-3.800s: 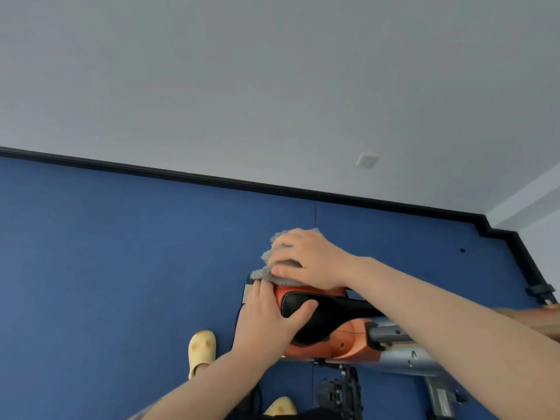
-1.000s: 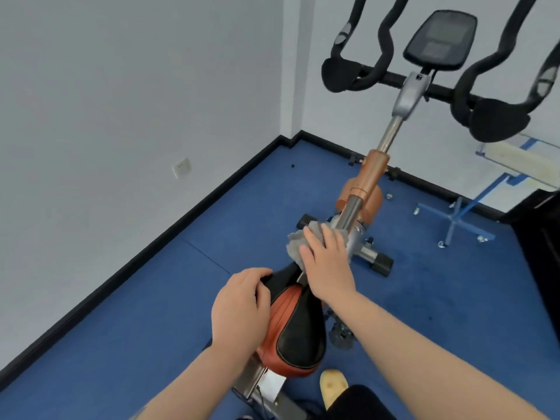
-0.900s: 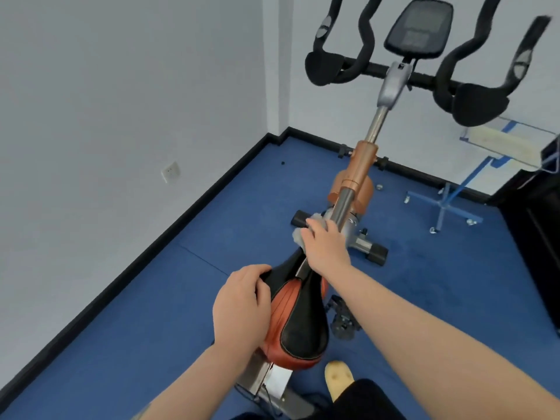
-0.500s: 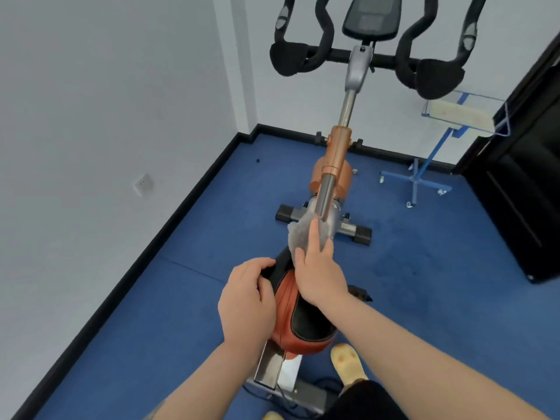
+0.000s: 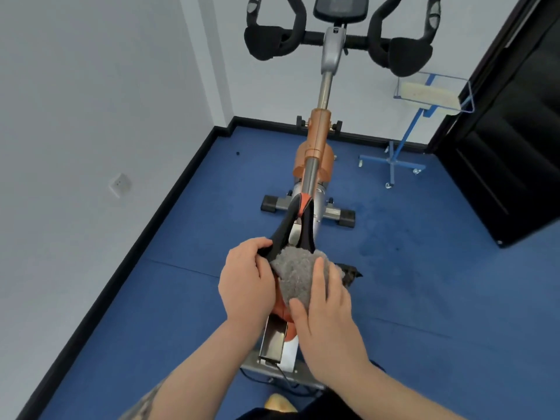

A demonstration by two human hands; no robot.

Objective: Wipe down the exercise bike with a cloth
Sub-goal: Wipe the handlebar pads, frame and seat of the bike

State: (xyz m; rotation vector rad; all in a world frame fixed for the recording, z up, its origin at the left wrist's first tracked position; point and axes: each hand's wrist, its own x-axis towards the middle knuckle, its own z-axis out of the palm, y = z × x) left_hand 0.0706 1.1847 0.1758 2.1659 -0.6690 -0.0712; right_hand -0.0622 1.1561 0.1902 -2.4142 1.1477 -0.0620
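Head cam looked down the length of the exercise bike [image 5: 315, 153], which stood on blue floor near the room's corner; honestly this read as early-to-middle in the job, just my guess from where the cloth sat; the handlebars [image 5: 339, 40], the console [image 5: 339, 7] and the upright post [image 5: 325, 86] were way out ahead with nothing touching them, so I'd call all of that undone, same for the orange frame [image 5: 316, 137] and the front foot bar [image 5: 309, 209]; can't tell if any of it was clean or dusty, too far to see.

Only the saddle [image 5: 298, 219] was getting attention; its narrow nose pointed toward the handlebars and poked out bare past the hands; the left hand [image 5: 245, 286] had its fingers curled around the saddle's left edge, holding it steady; the right hand [image 5: 327, 310] lay mostly flat with fairly straight fingers, pressing the grey cloth [image 5: 292, 275] down on the middle of the saddle; the cloth was bunched up between the two hands.
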